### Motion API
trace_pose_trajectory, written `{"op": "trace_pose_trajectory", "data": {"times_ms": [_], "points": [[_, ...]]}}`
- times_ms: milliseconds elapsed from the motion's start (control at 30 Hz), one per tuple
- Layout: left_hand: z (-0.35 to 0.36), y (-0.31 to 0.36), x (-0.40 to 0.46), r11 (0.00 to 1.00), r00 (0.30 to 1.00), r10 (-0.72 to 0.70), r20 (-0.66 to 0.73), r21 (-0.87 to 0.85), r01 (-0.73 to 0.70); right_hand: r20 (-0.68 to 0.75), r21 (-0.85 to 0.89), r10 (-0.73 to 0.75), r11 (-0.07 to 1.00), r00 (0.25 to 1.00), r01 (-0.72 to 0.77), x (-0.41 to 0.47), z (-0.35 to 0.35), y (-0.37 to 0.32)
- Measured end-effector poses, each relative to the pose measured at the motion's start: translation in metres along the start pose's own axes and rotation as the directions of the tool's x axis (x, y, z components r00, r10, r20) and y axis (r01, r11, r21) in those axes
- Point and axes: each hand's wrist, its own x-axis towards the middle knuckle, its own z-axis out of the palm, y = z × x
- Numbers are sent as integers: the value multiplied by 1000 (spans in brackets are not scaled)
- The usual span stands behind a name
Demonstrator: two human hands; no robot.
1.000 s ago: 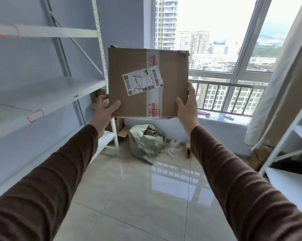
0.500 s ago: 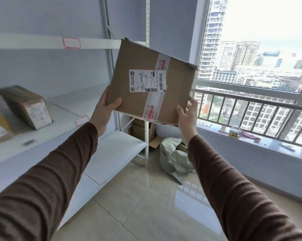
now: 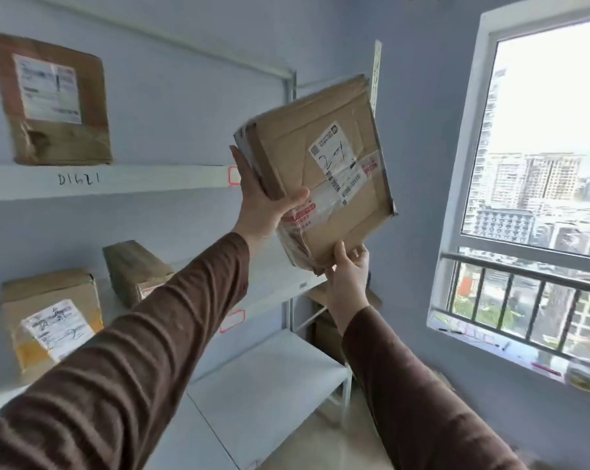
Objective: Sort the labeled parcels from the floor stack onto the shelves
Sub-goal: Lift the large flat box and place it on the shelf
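Up by the top shelf (image 3: pixel 110 181), left hand (image 3: pixel 259 201) grips the parcel (image 3: pixel 320 171)'s side, right hand (image 3: pixel 349 273) cradles its corner, label outward for reading.

Parcel held up in mid-frame between shelving at left and window at right.

I saw the held parcel (image 3: pixel 320 171) tilted at centre frame, in front of the wall and just right of the upper shelf (image 3: pixel 117 181). My left hand (image 3: pixel 263 205) gripped its left edge and my right hand (image 3: pixel 348 279) held its lower corner from below. At upper left a second parcel (image 3: pixel 56 100) stood on that upper shelf. On the middle shelf (image 3: pixel 273 283), at lower left, two parcels sat side by side: one (image 3: pixel 49 320) near the frame's left edge, the other (image 3: pixel 134 273) to its right and farther back. The lowest shelf (image 3: pixel 270 378) lay below centre. The window (image 3: pixel 537 184) filled the right side, its sill (image 3: pixel 490 347) beneath it.
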Motion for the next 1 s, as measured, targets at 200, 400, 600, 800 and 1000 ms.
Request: {"op": "trace_pose_trajectory", "data": {"times_ms": [200,400,600,800,1000], "points": [[-36,-28,46,986,990,60,-128,163,-38,151,11,98,995,984,-101,50,56,12],[-91,-5,101,968,981,100,-168,246,-57,326,-320,-82,928,942,191,146,87,-16],[-131,29,155,935,936,181,-303,348,-69,540,-306,-185,866,821,396,199,172,-19],[-184,52,199,873,949,186,-255,486,-40,573,-307,-225,833,788,461,221,242,2],[-226,30,210,799,983,39,-181,596,79,614,-436,-128,768,779,470,238,269,37]]}}
